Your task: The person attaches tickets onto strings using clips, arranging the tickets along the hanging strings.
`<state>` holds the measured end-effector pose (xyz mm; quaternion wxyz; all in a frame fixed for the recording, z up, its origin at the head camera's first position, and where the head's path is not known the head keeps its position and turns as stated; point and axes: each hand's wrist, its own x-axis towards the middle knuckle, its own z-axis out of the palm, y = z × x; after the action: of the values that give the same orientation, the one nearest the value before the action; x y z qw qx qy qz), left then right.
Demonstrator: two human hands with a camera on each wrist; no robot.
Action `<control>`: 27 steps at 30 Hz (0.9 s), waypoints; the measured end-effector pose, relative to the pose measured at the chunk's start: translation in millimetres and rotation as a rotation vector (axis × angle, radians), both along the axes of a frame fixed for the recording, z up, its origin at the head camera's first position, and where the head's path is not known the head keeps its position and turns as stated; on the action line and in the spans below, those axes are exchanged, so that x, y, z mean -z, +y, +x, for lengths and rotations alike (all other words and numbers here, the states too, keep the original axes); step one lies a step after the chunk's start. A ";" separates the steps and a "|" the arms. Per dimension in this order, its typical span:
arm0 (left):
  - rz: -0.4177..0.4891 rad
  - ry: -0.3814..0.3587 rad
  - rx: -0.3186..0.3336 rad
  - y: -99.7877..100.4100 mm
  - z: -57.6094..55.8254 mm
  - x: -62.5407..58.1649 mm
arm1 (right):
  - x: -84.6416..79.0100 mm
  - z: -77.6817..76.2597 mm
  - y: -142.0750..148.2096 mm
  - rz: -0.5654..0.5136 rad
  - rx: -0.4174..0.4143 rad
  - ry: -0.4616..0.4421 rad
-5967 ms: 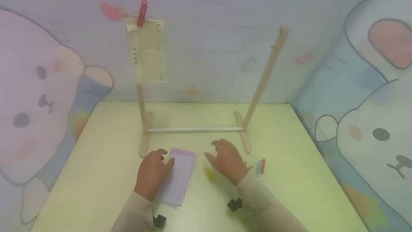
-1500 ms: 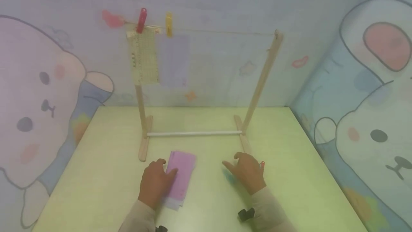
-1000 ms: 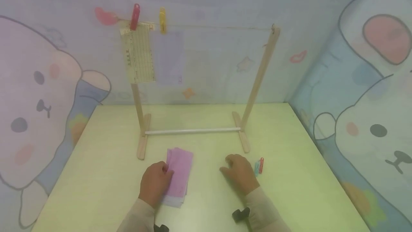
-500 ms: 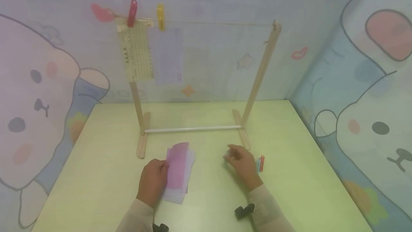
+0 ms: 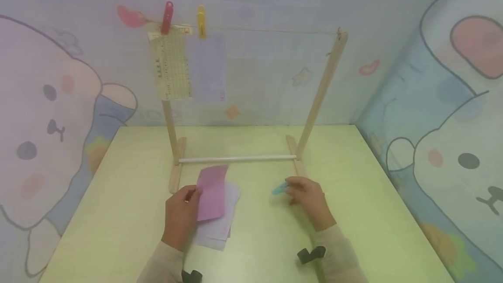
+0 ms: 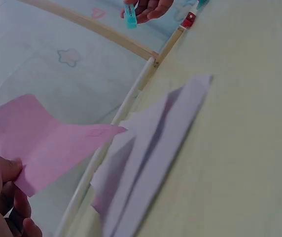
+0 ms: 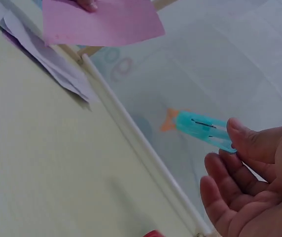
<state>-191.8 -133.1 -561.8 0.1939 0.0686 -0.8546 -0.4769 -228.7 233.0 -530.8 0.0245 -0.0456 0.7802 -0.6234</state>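
My left hand [image 5: 181, 216] pinches a pink sheet of paper [image 5: 212, 193] by its left edge, thumb in front. The sheet is raised and slightly bent above a stack of pale papers [image 5: 232, 213] on the table. Seen from the left wrist, the stack's sheets [image 6: 151, 148] lie fanned and folded up a little. To the right, my right hand [image 5: 310, 200] holds a turquoise clothespin [image 5: 280, 188] up off the table. In the right wrist view the thumb and fingers grip one end of this clothespin [image 7: 202, 127], its other end pointing away from the hand.
Behind the papers stands a wooden frame [image 5: 322, 93] with a string [image 5: 271, 31] across its top. A red clothespin [image 5: 167, 18] holds a yellowish printed sheet [image 5: 173, 67] there; a yellow clothespin [image 5: 201, 22] holds a lavender sheet [image 5: 209, 69]. Another red clothespin [image 6: 189, 19] lies on the table.
The yellow clothespin and lavender sheet have come onto the string since the oldest frame. Lately my left hand has lifted the pink sheet off the stack; my right hand has moved slightly right with the turquoise clothespin.
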 end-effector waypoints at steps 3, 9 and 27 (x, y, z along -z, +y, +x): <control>0.012 0.068 -0.008 -1.7 -6.7 -19.1 | -28.6 -3.4 -0.7 -0.029 0.003 0.004; 0.061 0.208 0.023 6.1 -29.3 -87.8 | -122.0 -25.6 -6.0 0.048 0.004 0.311; 0.298 0.203 0.160 43.3 -117.3 -267.8 | -371.2 -104.8 -100.0 0.320 -0.019 0.689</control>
<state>-309.1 -89.8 -294.0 0.2285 -0.0199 -0.7533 -0.6163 -333.5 133.0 -159.7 -0.2265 -0.2555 0.8297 -0.4416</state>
